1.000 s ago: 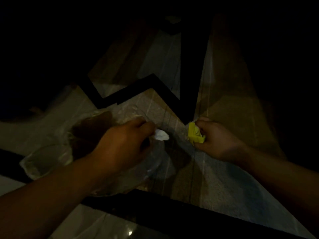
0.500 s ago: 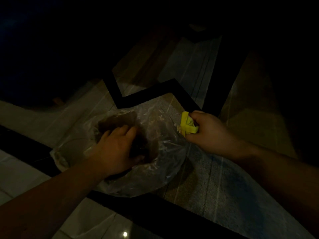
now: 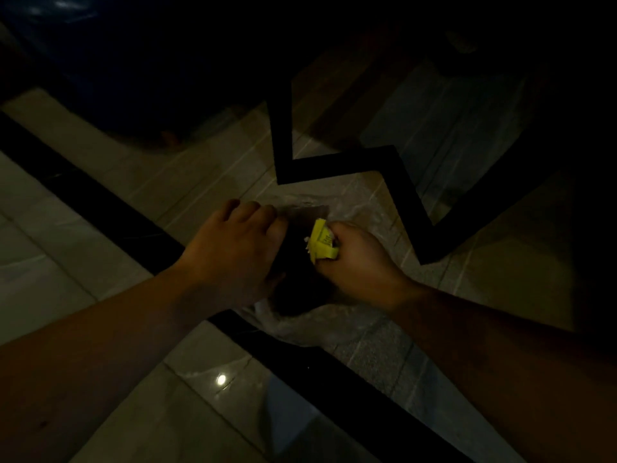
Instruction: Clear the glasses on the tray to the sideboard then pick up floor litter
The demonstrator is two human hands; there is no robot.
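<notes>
We are crouching over a dim, glossy tiled floor [image 3: 83, 289] crossed by black bands. Our left hand [image 3: 233, 259] is curling its fingers onto the rim of a crinkly clear plastic bag [image 3: 320, 322] lying under both hands. Just right of it, our right hand [image 3: 357, 265] is pinching a crumpled yellow wrapper [image 3: 322, 243] over the bag's mouth; its dark print is unreadable.
</notes>
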